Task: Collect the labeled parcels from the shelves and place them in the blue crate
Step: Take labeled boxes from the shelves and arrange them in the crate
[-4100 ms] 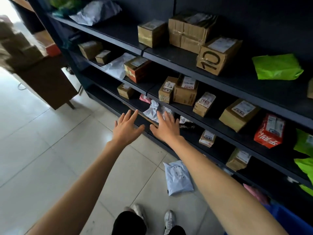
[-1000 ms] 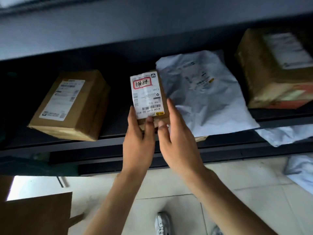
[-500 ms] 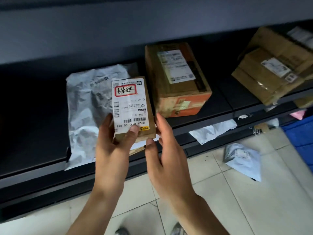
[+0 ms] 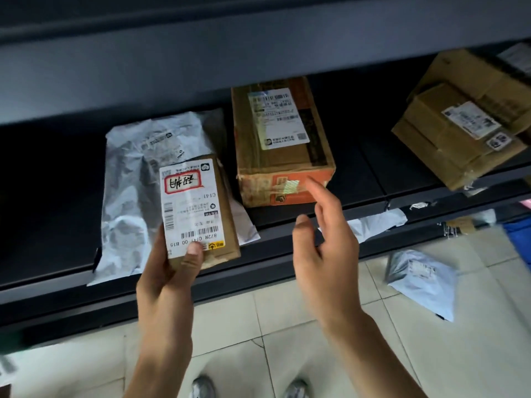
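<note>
Released by the right hand, whose fingers now hang spread and empty, the small labeled box sits gripped between thumb and fingers of the left hand alone, off the shelf; carrying it to the blue crate likely follows.

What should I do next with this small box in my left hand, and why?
Probably carry the small box rightward toward the blue crate. Your left hand grips it in front of the shelf, its label carries a red mark, and the crate shows at the right edge.
</note>
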{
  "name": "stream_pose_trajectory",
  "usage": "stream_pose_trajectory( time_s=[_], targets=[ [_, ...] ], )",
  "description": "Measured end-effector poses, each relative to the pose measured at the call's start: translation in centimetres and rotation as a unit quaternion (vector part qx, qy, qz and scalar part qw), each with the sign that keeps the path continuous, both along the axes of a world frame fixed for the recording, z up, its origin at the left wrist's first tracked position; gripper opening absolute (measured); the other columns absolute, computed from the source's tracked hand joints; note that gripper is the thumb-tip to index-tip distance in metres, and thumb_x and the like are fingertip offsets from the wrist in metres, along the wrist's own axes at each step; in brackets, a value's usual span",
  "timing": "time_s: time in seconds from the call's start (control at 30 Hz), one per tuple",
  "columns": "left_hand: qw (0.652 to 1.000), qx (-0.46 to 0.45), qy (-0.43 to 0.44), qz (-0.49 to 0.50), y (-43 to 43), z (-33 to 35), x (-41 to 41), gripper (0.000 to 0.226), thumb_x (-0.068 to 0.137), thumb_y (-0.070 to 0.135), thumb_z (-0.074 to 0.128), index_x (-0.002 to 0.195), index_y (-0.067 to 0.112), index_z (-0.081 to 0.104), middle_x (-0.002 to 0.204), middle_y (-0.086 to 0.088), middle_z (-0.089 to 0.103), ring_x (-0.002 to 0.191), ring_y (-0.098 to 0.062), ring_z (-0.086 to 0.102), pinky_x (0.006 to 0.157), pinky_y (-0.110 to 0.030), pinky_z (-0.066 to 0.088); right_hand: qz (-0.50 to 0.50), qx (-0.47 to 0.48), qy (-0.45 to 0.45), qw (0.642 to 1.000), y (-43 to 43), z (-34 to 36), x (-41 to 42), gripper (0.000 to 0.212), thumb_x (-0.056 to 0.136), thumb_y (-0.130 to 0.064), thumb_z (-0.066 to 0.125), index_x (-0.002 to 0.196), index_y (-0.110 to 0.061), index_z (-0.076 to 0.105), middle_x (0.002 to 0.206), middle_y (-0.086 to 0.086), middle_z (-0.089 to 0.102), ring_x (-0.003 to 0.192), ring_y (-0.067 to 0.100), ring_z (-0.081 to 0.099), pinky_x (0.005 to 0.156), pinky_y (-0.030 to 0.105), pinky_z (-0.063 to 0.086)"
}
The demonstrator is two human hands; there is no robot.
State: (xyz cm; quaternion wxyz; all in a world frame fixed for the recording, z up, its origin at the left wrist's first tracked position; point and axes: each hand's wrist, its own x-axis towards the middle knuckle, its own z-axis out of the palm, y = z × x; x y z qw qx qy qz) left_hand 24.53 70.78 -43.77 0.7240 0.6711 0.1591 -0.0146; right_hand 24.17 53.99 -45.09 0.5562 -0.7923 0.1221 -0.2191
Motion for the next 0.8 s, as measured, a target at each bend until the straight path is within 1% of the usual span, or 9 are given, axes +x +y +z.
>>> stream_pose_trajectory(
  time_s=[0.07,0.13,0.23,0.33,0.47,0.53,0.63,0.73,0.8],
  targets=[
    [1.0,-0.005,0.002,0.003,0.2,0.1,-1.1,0.044,0.091,0.017,0.059,0.131,0.034,0.06,0.118,0.009,0.072,0.114,-0.006,0.065,0.105,-0.035,0.042,0.019,0.005,0.018,1.0,0.6,-0.8,-0.5,0.048,0.095,-0.012,0.047,0.142,-0.013,0.05,0.142,-0.008,0.055,0.135,0.0,0.045,0.11,0.018,0.036],
    [1.0,-0.008,-0.003,-0.001,0.5,-0.1,-2.3,0.052,0.088,0.016,0.061,0.137,0.03,0.056,0.122,0.006,0.071,0.119,-0.012,0.063,0.102,-0.032,0.044,0.035,0.01,0.035,0.999,1.6,-1.6,-1.3,0.048,0.095,-0.014,0.047,0.143,-0.016,0.049,0.142,-0.008,0.055,0.135,-0.003,0.044,0.106,0.015,0.038],
    [1.0,-0.007,-0.019,0.007,0.9,-0.5,-4.4,0.063,0.08,0.009,0.072,0.138,0.026,0.055,0.12,0.006,0.072,0.115,-0.008,0.065,0.086,-0.014,0.051,0.047,0.015,0.05,0.998,2.9,-2.6,-2.9,0.05,0.094,-0.017,0.048,0.143,-0.019,0.049,0.143,-0.014,0.052,0.133,-0.005,0.044,0.104,0.01,0.036],
    [1.0,0.01,-0.025,-0.001,1.4,-1.1,-6.7,0.063,0.079,0.008,0.07,0.138,0.026,0.054,0.116,0.005,0.073,0.109,-0.007,0.068,0.08,-0.008,0.05,0.047,0.016,0.06,0.997,3.9,-3.6,-4.3,0.05,0.094,-0.021,0.047,0.143,-0.023,0.049,0.14,-0.02,0.052,0.131,-0.013,0.042,0.105,0.011,0.037],
    [0.999,0.017,-0.033,-0.036,3.4,-3.1,-9.3,0.064,0.075,0.009,0.065,0.136,0.025,0.053,0.118,0.003,0.073,0.107,-0.012,0.07,0.078,-0.015,0.054,0.027,0.024,0.084,0.996,5.1,-5.9,-6.0,0.05,0.092,-0.015,0.048,0.142,-0.02,0.05,0.14,-0.011,0.056,0.132,0.001,0.049,0.106,0.01,0.034],
    [0.996,0.023,-0.023,-0.079,5.1,-4.5,-10.3,0.065,0.075,0.013,0.068,0.138,0.025,0.053,0.121,-0.003,0.071,0.109,-0.016,0.069,0.078,-0.019,0.055,0.023,0.038,0.105,0.993,6.0,-7.5,-6.6,0.052,0.091,-0.014,0.047,0.142,-0.02,0.049,0.142,-0.015,0.052,0.134,-0.001,0.046,0.107,0.011,0.033],
    [0.991,0.036,0.006,-0.132,7.8,-7.4,-11.4,0.064,0.079,0.011,0.061,0.141,0.024,0.05,0.12,0.0,0.072,0.112,-0.015,0.068,0.082,-0.022,0.055,0.008,0.059,0.149,0.987,7.6,-10.9,-7.3,0.052,0.092,-0.012,0.046,0.142,-0.025,0.048,0.142,-0.018,0.051,0.133,-0.004,0.044,0.106,0.007,0.033],
    [0.987,0.072,0.024,-0.139,10.5,-11.1,-11.8,0.065,0.08,0.008,0.066,0.141,0.025,0.05,0.119,0.004,0.072,0.113,-0.013,0.067,0.088,-0.024,0.055,-0.022,0.129,0.204,0.97,9.5,-15.2,-7.1,0.055,0.094,-0.008,0.049,0.145,-0.028,0.045,0.147,-0.013,0.047,0.127,0.004,0.049,0.108,0.021,0.04],
    [0.988,0.089,0.025,-0.125,12.3,-14.4,-11.6,0.061,0.084,0.004,0.068,0.139,0.026,0.051,0.117,0.007,0.073,0.112,-0.011,0.067,0.087,-0.02,0.055,-0.014,0.136,0.213,0.967,10.8,-18.1,-6.3,0.056,0.093,-0.012,0.05,0.146,-0.027,0.042,0.144,-0.015,0.046,0.106,0.01,0.06,0.101,0.036,0.049]
  ],
)
